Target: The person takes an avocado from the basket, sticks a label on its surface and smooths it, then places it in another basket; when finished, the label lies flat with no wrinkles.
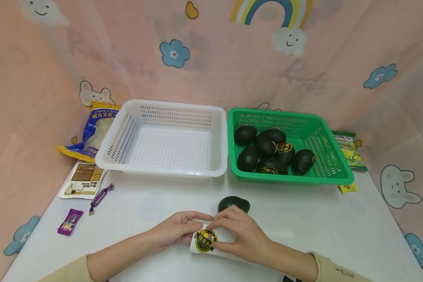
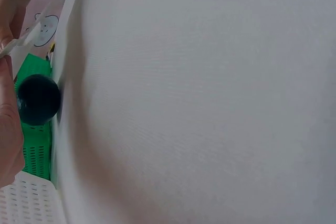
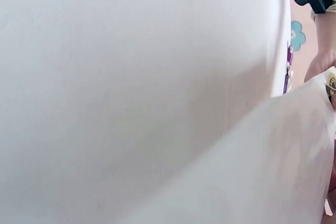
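Left hand (image 1: 174, 230) and right hand (image 1: 240, 234) both pinch a white packet (image 1: 211, 243) near the table's (image 1: 303, 219) front edge; dark egg (image 1: 234, 204) just behind, bare room toward baskets.

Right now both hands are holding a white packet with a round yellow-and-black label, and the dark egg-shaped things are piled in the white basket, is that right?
Not quite. The dark egg-shaped things are piled in the green basket; the white basket holds nothing, as the head view shows. The rest stands: the left hand and right hand hold the white packet.
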`<control>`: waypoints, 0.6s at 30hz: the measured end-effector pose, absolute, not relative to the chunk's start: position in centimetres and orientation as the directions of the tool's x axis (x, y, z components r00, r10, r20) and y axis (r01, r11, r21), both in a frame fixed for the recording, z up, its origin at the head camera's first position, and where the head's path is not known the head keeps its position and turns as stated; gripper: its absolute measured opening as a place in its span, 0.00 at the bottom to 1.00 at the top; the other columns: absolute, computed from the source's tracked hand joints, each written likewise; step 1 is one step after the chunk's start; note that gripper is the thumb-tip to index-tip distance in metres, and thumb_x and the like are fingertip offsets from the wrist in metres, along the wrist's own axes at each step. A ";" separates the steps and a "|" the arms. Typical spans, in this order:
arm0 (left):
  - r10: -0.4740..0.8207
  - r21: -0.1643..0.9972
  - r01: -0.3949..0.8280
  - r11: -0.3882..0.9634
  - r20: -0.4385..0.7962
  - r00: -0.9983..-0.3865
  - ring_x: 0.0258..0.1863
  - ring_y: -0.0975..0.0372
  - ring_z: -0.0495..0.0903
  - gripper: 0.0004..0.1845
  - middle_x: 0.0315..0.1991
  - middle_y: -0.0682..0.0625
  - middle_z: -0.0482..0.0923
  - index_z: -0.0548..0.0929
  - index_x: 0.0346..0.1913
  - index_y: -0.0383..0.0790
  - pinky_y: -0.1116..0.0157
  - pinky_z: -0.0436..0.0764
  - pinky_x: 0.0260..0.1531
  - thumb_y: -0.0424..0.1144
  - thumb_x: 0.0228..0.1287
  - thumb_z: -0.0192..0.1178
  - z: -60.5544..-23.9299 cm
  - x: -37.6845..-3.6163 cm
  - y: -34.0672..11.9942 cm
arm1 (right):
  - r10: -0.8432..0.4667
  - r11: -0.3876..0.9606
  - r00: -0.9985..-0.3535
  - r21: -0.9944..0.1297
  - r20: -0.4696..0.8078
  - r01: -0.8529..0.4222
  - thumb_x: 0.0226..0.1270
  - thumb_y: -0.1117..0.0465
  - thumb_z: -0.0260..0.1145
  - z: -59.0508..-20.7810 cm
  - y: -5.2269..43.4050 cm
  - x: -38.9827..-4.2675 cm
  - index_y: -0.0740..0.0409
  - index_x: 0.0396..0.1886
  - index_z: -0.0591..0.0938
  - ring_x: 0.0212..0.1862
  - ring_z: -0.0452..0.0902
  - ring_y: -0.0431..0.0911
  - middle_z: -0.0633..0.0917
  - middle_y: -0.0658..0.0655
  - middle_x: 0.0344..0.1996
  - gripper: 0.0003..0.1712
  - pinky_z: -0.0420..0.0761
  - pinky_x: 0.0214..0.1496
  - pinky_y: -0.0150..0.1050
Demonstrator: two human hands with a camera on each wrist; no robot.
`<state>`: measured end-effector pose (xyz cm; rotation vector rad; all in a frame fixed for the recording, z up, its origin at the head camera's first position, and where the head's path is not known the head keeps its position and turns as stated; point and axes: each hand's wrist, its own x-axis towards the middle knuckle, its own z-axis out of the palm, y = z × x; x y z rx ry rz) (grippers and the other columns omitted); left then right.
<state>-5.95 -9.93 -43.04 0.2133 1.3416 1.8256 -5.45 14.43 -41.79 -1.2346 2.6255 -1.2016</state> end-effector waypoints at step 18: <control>0.578 0.813 0.413 0.411 0.118 -0.807 0.51 0.60 0.79 0.14 0.50 0.55 0.82 0.84 0.51 0.50 0.59 0.80 0.49 0.51 0.68 0.61 -42.5 -5.7 -9.4 | -0.598 0.408 -0.799 -0.833 0.066 -0.375 0.67 0.59 0.67 -39.3 16.5 -9.0 0.45 0.36 0.83 0.39 0.75 0.39 0.83 0.41 0.34 0.02 0.80 0.44 0.40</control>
